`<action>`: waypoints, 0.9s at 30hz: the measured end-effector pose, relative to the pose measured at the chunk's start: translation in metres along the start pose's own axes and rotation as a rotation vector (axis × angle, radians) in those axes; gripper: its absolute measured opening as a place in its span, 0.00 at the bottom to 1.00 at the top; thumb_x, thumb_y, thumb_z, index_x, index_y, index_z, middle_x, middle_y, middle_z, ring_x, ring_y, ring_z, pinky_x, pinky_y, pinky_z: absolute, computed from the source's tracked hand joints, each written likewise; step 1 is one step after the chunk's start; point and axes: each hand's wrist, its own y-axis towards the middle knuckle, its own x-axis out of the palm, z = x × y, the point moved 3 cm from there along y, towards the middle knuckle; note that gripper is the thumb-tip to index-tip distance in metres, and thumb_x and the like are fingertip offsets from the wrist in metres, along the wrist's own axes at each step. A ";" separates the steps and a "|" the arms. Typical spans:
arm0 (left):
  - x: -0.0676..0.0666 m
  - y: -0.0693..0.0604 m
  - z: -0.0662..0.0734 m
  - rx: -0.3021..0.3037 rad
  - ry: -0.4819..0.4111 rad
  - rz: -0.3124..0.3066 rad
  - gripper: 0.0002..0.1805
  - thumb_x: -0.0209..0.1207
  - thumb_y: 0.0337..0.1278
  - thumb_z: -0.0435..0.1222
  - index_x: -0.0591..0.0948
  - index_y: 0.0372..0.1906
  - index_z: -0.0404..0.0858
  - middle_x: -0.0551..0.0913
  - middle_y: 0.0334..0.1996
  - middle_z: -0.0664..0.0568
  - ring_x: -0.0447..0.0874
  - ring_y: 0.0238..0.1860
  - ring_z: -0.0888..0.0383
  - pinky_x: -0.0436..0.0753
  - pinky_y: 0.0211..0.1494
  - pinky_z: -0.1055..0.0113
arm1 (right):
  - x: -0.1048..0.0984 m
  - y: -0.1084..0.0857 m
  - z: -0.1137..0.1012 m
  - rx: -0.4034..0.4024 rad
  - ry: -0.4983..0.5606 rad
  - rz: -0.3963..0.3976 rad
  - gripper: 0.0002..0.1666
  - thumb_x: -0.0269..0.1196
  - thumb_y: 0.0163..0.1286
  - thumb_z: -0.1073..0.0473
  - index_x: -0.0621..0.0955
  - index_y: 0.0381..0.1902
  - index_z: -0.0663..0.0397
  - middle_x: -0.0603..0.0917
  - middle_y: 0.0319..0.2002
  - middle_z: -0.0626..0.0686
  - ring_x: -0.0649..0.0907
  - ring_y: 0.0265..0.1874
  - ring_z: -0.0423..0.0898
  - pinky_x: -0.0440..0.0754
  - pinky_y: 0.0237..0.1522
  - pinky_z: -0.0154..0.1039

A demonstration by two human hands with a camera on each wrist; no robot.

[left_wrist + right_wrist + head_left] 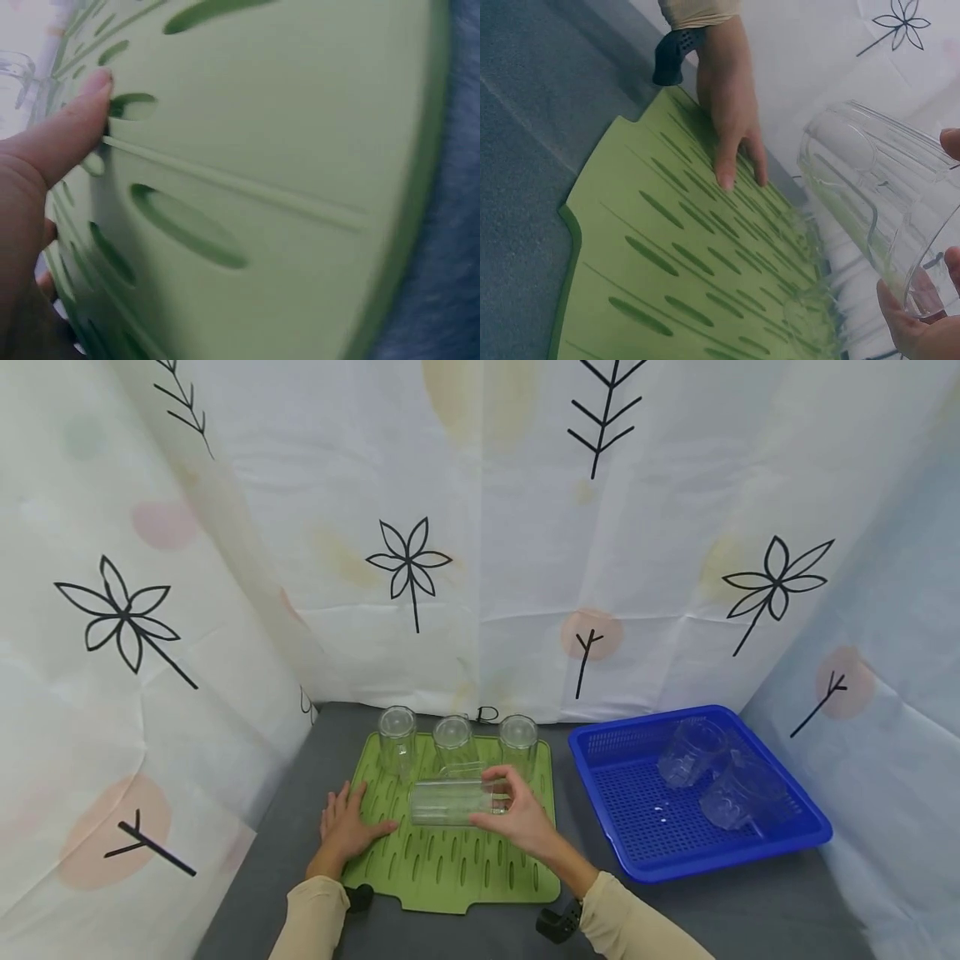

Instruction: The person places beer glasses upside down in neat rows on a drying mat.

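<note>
A clear glass mug (447, 802) lies on its side in the air above the green drying mat (435, 868). My right hand (522, 818) grips it by its right end, fingers and thumb around the rim; in the right wrist view the mug (870, 187) shows its handle. My left hand (347, 827) rests with spread fingers on the mat's left edge; the left wrist view shows its thumb against the mat (300, 112). Three upside-down glass mugs, left (397, 739), middle (454, 739) and right (518, 743), stand along the mat's back edge.
To the right of the mat, a blue plastic basket (637, 862) holds two clear glass mugs, one (690, 752) behind the other (738, 793). The grey tabletop (285, 827) surrounds the mat. Patterned white curtains (510, 568) hang at the back and both sides.
</note>
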 end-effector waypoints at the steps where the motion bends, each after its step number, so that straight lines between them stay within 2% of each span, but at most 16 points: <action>1: -0.001 0.000 0.000 -0.001 0.004 -0.005 0.62 0.72 0.50 0.59 0.53 0.82 0.38 0.40 0.81 0.30 0.29 0.80 0.26 0.37 0.78 0.27 | 0.003 0.002 0.001 0.001 -0.001 -0.006 0.36 0.73 0.65 0.60 0.69 0.66 0.57 0.71 0.67 0.64 0.76 0.64 0.59 0.79 0.61 0.42; 6: -0.011 0.004 0.001 0.021 0.036 -0.018 0.59 0.72 0.51 0.58 0.56 0.80 0.33 0.43 0.80 0.26 0.33 0.79 0.21 0.42 0.76 0.23 | 0.020 0.010 0.005 0.019 -0.004 -0.052 0.37 0.72 0.66 0.58 0.67 0.67 0.57 0.70 0.66 0.61 0.75 0.64 0.56 0.79 0.63 0.44; 8: -0.017 0.004 0.001 0.031 0.014 -0.023 0.57 0.71 0.55 0.56 0.58 0.79 0.31 0.44 0.79 0.24 0.34 0.77 0.19 0.45 0.74 0.22 | 0.026 0.013 0.006 0.016 -0.008 -0.069 0.36 0.72 0.67 0.58 0.67 0.67 0.57 0.70 0.66 0.60 0.75 0.64 0.56 0.78 0.64 0.45; 12: -0.031 0.001 0.005 0.006 -0.133 -0.038 0.48 0.65 0.65 0.50 0.57 0.79 0.30 0.44 0.79 0.24 0.39 0.76 0.18 0.54 0.72 0.21 | 0.036 0.017 0.008 -0.005 -0.025 -0.070 0.35 0.71 0.67 0.58 0.67 0.66 0.59 0.70 0.64 0.60 0.74 0.64 0.57 0.79 0.64 0.44; 15: -0.040 -0.006 0.010 -0.039 -0.246 -0.037 0.46 0.61 0.69 0.49 0.54 0.80 0.33 0.45 0.79 0.26 0.44 0.77 0.22 0.60 0.72 0.24 | 0.041 0.020 0.011 -0.014 -0.022 -0.048 0.36 0.71 0.67 0.58 0.67 0.66 0.62 0.70 0.64 0.60 0.75 0.62 0.56 0.80 0.61 0.41; 20: -0.051 -0.022 0.019 -0.063 -0.357 -0.016 0.48 0.56 0.71 0.58 0.51 0.82 0.38 0.48 0.81 0.32 0.48 0.79 0.29 0.62 0.74 0.30 | 0.049 0.025 0.015 0.009 0.033 -0.031 0.35 0.71 0.67 0.59 0.67 0.66 0.57 0.71 0.65 0.58 0.75 0.61 0.51 0.80 0.61 0.38; 24: -0.054 -0.032 0.032 -0.022 -0.455 -0.003 0.47 0.47 0.71 0.66 0.52 0.82 0.44 0.53 0.82 0.40 0.53 0.80 0.35 0.65 0.75 0.34 | 0.052 0.026 0.015 0.026 0.058 -0.038 0.35 0.71 0.67 0.59 0.67 0.67 0.56 0.71 0.65 0.58 0.75 0.60 0.50 0.80 0.61 0.41; 27: -0.056 -0.037 0.044 0.036 -0.540 0.004 0.44 0.43 0.72 0.67 0.54 0.82 0.47 0.57 0.80 0.42 0.61 0.78 0.38 0.68 0.75 0.37 | 0.054 0.027 0.013 0.024 0.062 -0.050 0.37 0.71 0.67 0.58 0.66 0.67 0.58 0.70 0.65 0.59 0.75 0.60 0.49 0.80 0.61 0.40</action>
